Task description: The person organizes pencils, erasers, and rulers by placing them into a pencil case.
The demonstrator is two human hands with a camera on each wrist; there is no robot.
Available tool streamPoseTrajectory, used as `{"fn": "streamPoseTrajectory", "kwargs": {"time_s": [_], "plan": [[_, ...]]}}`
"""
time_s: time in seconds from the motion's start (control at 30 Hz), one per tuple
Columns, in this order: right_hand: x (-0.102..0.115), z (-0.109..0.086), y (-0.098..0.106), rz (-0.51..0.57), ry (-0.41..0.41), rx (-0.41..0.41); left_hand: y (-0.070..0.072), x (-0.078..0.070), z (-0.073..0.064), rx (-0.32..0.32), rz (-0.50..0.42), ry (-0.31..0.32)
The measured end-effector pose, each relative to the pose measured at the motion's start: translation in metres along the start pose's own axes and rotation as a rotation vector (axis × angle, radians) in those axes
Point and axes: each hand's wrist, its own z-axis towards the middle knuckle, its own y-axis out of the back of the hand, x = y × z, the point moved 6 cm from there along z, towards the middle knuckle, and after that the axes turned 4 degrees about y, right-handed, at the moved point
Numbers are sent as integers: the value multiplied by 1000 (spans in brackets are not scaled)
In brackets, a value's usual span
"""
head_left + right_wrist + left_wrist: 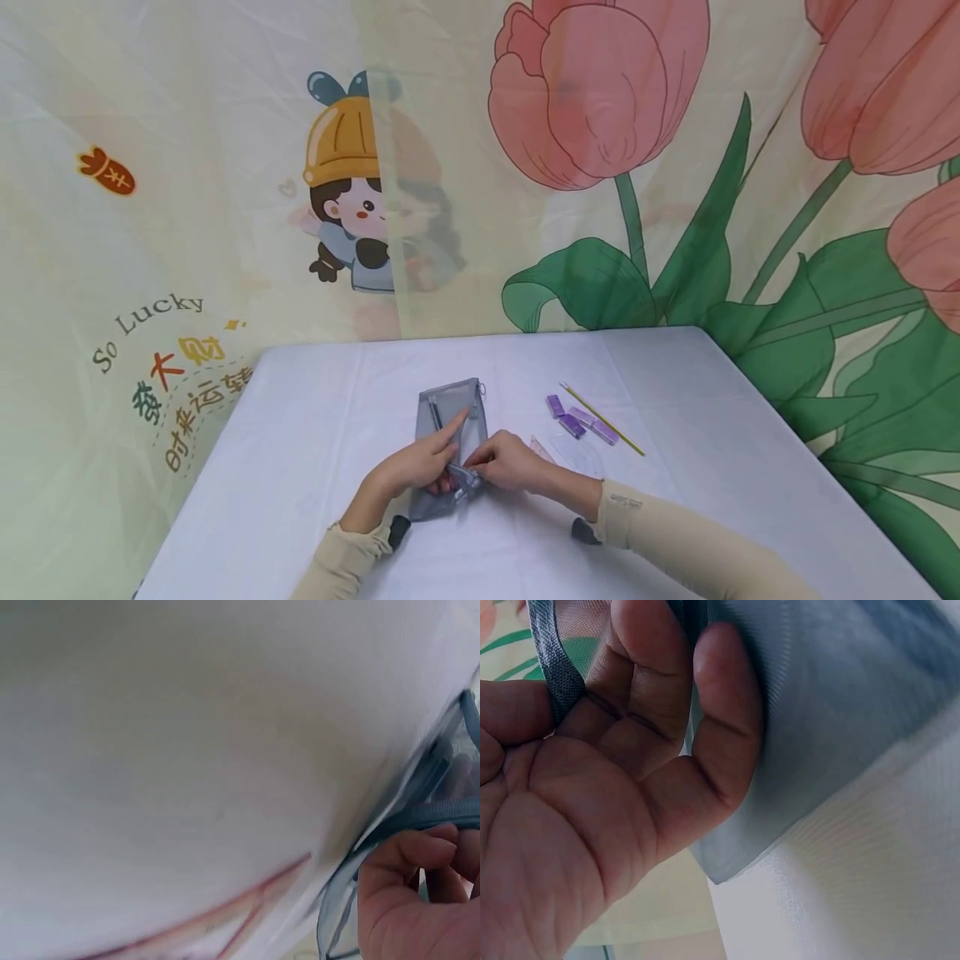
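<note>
A grey mesh zipper pouch [427, 505] lies on the white table, with a slim dark pen-like stick [435, 413] showing through its upper part. My left hand [417, 463] is over the pouch, one finger stretched along the mesh and the others curled at the opening. In the left wrist view, a strip of the pouch's edging [561, 675] passes between the thumb and curled fingers [724, 712]. On the pouch's right side, my right hand [512, 461] pinches the zipper edge [427, 815] between thumb and forefinger.
Right of the pouch lie a pink-edged set square [541, 449], a clear plastic piece [579, 454], several purple blocks [572, 426] and a yellow pencil [603, 419]. A printed curtain [450, 167] hangs behind the white table [315, 433].
</note>
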Motion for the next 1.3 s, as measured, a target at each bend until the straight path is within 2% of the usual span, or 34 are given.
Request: {"fn": "streamPoseTrajectory", "kwargs": {"time_s": [0.17, 0.27, 0.4, 0.5, 0.6, 0.83, 1.17, 1.3], "plan": [[11, -9, 15, -229, 194, -60, 0, 1, 0, -5, -1, 5], [16, -17, 24, -372, 279, -81, 0, 0, 0, -8, 5, 4], [13, -28, 36, -532, 333, -101, 0, 0, 0, -12, 14, -1], [7, -35, 47, -606, 362, -127, 1, 0, 0, -15, 12, 2], [-2, -42, 57, -671, 363, -158, 1, -1, 0, -16, 7, 8], [-27, -57, 71, -804, 270, -159, 0, -3, 0, -8, 8, 13], [-54, -76, 95, -883, 170, -198, -1, -1, 0, -5, 10, 13], [-63, -82, 103, -869, 140, -214, -2, 0, 0, 0, 13, 8]]}}
